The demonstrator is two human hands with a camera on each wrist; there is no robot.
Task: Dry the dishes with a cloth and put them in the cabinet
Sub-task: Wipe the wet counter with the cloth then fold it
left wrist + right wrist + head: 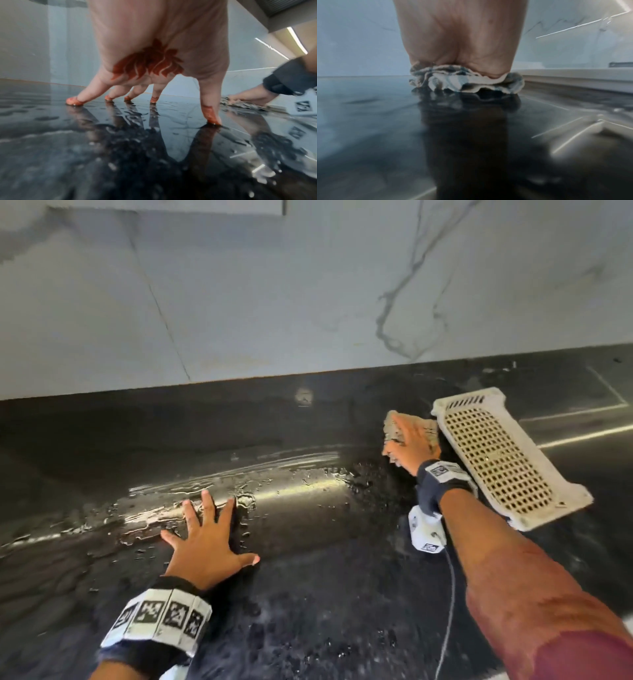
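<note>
Checked cloth bunched under flat right hand; left hand fingers splayed wide on wet counter.

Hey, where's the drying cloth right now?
In the head view the checked cloth lies on the wet black counter at the right, pressed flat under the right hand, against the near-left edge of the white perforated basket.

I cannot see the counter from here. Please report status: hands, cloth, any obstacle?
Left hand open, fingertips braced on wet counter. Right hand flat, pressing cloth on counter. White perforated basket beside cloth.
</note>
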